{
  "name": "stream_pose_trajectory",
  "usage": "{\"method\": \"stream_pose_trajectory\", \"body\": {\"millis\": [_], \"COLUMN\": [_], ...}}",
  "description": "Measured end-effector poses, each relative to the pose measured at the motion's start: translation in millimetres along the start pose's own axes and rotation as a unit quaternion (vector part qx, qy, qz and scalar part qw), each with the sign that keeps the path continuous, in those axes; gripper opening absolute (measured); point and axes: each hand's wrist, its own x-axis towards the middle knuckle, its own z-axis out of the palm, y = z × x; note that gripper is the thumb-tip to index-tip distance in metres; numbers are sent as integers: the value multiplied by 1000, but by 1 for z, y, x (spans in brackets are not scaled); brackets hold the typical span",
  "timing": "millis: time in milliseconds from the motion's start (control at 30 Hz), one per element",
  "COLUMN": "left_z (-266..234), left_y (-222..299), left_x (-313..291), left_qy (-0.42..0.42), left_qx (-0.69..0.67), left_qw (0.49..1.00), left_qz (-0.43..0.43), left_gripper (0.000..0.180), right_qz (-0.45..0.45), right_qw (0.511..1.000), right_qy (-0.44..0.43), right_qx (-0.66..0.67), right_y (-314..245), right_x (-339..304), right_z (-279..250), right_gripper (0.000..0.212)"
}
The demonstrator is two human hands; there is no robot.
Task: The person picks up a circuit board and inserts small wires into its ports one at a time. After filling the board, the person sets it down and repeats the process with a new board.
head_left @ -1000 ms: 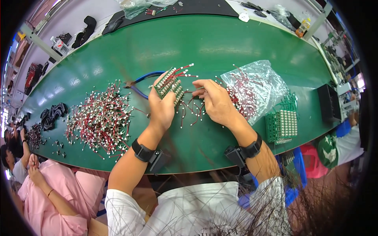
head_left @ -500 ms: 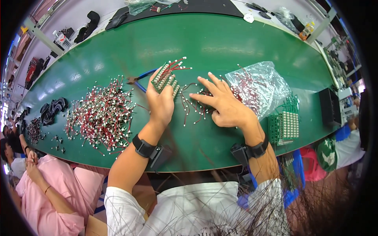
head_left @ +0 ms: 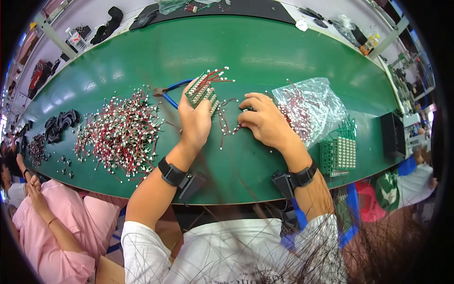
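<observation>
My left hand (head_left: 195, 120) is closed around green circuit board panels (head_left: 201, 94) dotted with rows of small pale parts. Red wires with white connectors stick out from their far end. To the right, my right hand (head_left: 270, 124) is lowered to the table with its fingers curled in. A connector wire (head_left: 238, 127) shows at its fingertips, partly hidden by them. Between the hands lie a few loose connector wires (head_left: 223, 122). Blue-handled cutting pliers (head_left: 169, 99) rest just left of my left hand.
A big heap of red-wired connectors (head_left: 120, 135) spreads at left, beside black bundles (head_left: 60, 125). At right lie a clear plastic bag (head_left: 328, 106) of wires, stacked green boards (head_left: 344, 154) and a black box (head_left: 393, 135). A person in pink (head_left: 52, 222) sits at lower left.
My right hand has moved slightly left and its spread fingers have curled down to the wires. My left hand still holds the boards, nearly in place.
</observation>
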Motion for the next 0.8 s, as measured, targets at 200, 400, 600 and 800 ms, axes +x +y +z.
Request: {"method": "stream_pose_trajectory", "body": {"millis": [200,400,600,800], "left_z": [1,-1,-7,-2], "left_y": [3,-1,-7,-4], "left_x": [0,0,4,-1], "left_qy": [-13,-8,-19,-19], "left_qx": [4,10,38,31], "left_qw": [1000,1000,999,999], "left_qz": [7,3,17,3], "left_gripper": [52,52,53,56], "right_qz": [-19,81,203,276], "right_qw": [999,989,896,772], "right_qy": [25,80,137,147], "right_qx": [-27,97,371,554], "right_y": [-3,-4,11,9], "right_x": [5,5,0,4], "right_z": [9,-4,0,-10], "right_gripper": [15,7,7,11]}}
